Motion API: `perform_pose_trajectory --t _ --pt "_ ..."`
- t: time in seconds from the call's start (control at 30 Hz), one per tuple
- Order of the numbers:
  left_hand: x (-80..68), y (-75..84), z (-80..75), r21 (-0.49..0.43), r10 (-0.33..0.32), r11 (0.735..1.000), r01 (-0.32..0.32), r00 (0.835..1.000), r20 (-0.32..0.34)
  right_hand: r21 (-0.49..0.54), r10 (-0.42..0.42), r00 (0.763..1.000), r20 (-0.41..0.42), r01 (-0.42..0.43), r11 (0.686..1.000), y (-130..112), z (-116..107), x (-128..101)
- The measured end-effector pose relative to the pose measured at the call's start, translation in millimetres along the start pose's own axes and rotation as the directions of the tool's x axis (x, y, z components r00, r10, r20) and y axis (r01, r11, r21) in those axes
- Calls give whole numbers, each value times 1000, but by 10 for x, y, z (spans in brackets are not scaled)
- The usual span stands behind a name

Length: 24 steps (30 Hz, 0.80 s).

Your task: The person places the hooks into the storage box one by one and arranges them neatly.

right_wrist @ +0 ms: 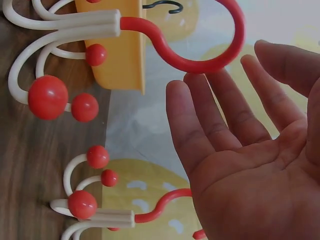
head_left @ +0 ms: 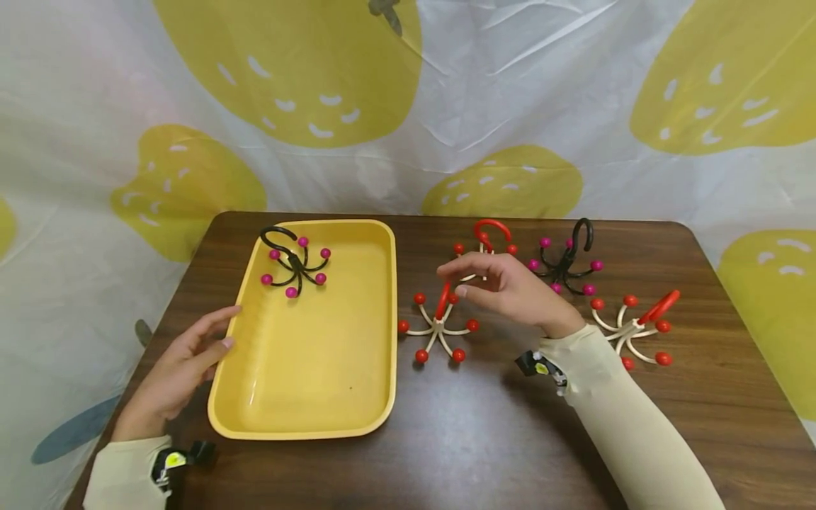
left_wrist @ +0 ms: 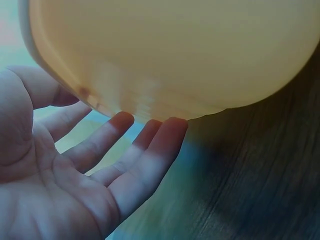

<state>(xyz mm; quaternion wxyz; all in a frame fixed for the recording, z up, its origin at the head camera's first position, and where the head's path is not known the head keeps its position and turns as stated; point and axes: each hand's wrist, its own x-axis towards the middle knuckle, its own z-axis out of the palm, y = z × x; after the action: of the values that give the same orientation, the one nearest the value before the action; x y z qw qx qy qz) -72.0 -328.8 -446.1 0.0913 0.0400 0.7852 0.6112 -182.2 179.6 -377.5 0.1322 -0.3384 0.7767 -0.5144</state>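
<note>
My left hand [head_left: 178, 375] rests its fingertips on the left rim of a yellow tray [head_left: 302, 428], fingers loosely extended along the outer wall in the left wrist view. Inside the tray, at its back left, lies a black hook hanger [head_left: 295, 263] with pink ball tips. Just right of the tray, a white hook hanger [head_left: 438, 326] with red ball tips stands with its red hook upward. My right hand [head_left: 510, 287] hovers beside that hook, palm facing it. In the right wrist view the fingers are apart around nothing, close to the red hook [right_wrist: 200, 65].
Behind my right hand stands another red-and-white hanger [head_left: 493, 230], partly hidden. A black-and-pink hanger [head_left: 564, 268] is to its right. A third red-and-white hanger [head_left: 631, 327] lies by my right forearm. A lemon-print curtain [head_left: 382, 170] hangs behind the brown table [head_left: 446, 453].
</note>
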Motion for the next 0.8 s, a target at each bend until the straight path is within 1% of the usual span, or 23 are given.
perform_pose_trajectory --t 0.07,0.2,0.33,0.5,0.8 --pt "3 -3 -2 -5 -1 1000 1 1000 1 -17 -1 1000 -2 1 1000 28 22 12" --pt "8 -6 1 15 -5 1000 5 1000 0 -44 3 1000 -24 -4 999 86 76 7" --pt "9 -7 7 30 -8 1000 8 1000 0 -17 -8 999 -38 7 1000 123 120 -11" --pt "-3 -14 4 7 -8 1000 8 1000 -3 8 -19 999 -39 20 1000 127 141 -6" --pt "0 -26 -1 0 8 1000 -8 1000 1 7 18 998 -60 -18 1000 134 159 -24"
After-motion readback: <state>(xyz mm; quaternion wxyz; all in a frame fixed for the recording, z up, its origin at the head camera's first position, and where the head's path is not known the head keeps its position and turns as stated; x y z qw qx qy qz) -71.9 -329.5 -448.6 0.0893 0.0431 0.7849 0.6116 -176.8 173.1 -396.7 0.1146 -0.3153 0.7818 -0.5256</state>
